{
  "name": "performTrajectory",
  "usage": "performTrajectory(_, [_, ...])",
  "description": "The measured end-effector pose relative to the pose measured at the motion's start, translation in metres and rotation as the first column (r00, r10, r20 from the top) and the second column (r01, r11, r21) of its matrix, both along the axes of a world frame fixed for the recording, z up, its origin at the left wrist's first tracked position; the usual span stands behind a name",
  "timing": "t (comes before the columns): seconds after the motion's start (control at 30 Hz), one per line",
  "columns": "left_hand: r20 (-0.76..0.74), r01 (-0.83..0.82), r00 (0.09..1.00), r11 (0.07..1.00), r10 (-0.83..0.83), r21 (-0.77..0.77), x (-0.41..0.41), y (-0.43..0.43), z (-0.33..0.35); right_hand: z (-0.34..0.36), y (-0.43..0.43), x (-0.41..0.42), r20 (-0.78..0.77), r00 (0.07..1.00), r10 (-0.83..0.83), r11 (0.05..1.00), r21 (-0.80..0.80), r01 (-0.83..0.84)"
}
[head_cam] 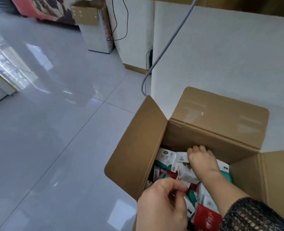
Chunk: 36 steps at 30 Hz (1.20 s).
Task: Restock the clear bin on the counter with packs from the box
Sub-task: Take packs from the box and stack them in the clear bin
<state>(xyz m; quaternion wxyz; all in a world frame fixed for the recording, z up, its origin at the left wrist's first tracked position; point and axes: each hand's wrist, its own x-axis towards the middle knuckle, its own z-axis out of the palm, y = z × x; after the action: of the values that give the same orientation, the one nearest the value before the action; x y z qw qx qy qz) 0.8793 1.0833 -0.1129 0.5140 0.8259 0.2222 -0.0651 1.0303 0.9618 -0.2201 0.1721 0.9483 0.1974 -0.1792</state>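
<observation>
The packs [167, 156], small soft film-wrapped packets in white, red and green, lay loosely jumbled in the open cardboard box [138, 147] on the tiled floor [54, 130]. The clear bin was not in view.

The right hand [201, 160] reached deep, its fingers bent down over white packs at the far wall. Whether it had a firm hold could not be told. The left hand [161, 207], fingers curled, pinched what appeared to be a pack's edge near the front.

Judgement: the glossy film is likely slippery and yielding, so a pack is better gathered across its body than by a corner. Several should be stacked flat before lifting, clear of the stiff corrugated flaps. The floor was polished and reflective, and a smooth white panel [221, 55] stood just behind the box.
</observation>
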Motion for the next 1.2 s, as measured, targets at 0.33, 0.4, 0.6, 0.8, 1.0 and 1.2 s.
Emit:
performTrajectory(0.33, [-0.072,0.011,0.997,0.998,-0.006,0.061,0.015,-0.012,0.030,0.054,-0.006,-0.008,0.008,0.997,0.077,0.988,0.136,-0.077])
performTrajectory(0.4, [-0.067,0.004,0.998,0.998,0.001,0.069,0.022,-0.018,0.047,0.078,-0.011,-0.012,0.016,0.998,0.060,0.978,0.200,-0.062])
performTrajectory(0.6, [0.056,-0.094,0.994,0.992,0.089,0.080,0.048,-0.034,0.113,0.174,-0.027,-0.020,0.074,0.997,-0.003,0.915,0.402,-0.027])
performTrajectory(0.8, [0.152,-0.114,0.984,0.985,0.094,0.131,0.066,-0.049,0.183,0.270,-0.046,-0.021,0.166,0.984,-0.066,0.850,0.526,-0.032])
performTrajectory(1.0, [0.191,-0.156,0.973,0.977,0.127,0.144,0.060,-0.062,0.256,0.354,-0.063,-0.043,0.196,0.974,-0.112,0.820,0.572,-0.021])
performTrajectory(1.2, [0.328,-0.219,0.929,0.968,0.168,0.122,0.048,-0.071,0.373,0.475,-0.082,-0.076,0.213,0.971,-0.108,0.788,0.614,-0.047])
